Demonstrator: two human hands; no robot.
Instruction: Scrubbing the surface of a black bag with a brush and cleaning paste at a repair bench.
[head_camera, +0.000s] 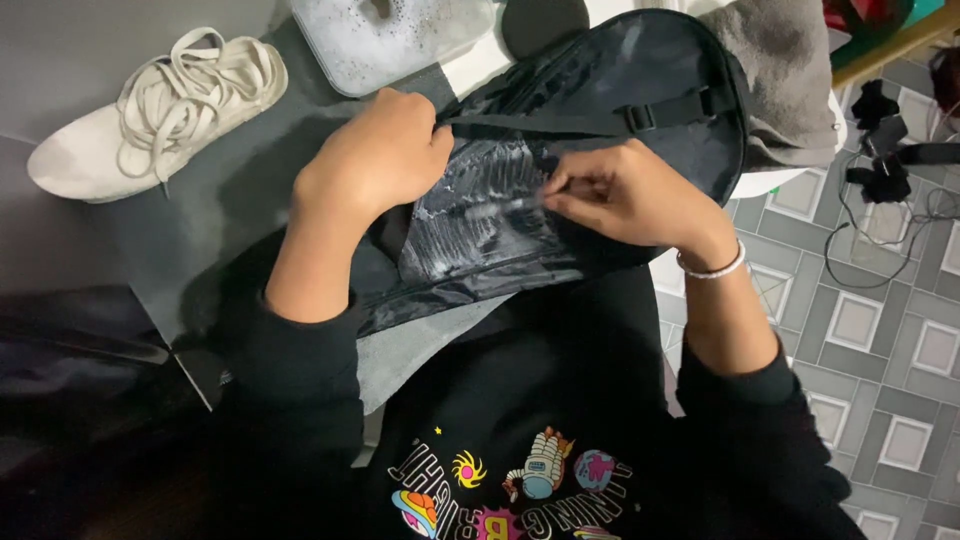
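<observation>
Grey patterned floor tiles (880, 330) with pale square insets fill the right side, and a dark matte tabletop (190, 230) spreads out on the left. On it, far left, lies a white lace-up sneaker (150, 115), its upper scuffed and greyish, laces loose and looped. Just right of it, at the far edge, sits a pale rounded-rectangle tub (385, 40), and inside it there's frothy, bubbly water. A grey, felt-like cloth (790, 90) is bunched up at the far right, and tangled black cables (890, 170) trail over the tiles beyond.

Now the centre: a black bag (600, 110) of slick, shiny nylon lies across the tabletop edge and the person's lap, rounded at the far end, a flat webbing strap (560, 122) with a plastic buckle running across it. Its near panel is smeared with white, streaky suds in ridged lines.

The left hand (375, 160) is balled up, fingers closed on the strap and fabric at the bag's left edge. The right hand (625, 195), a pale beaded bracelet (712, 268) on its wrist, presses on the soapy patch, fingers curled and pinched together; what they hold, I cannot tell.
</observation>
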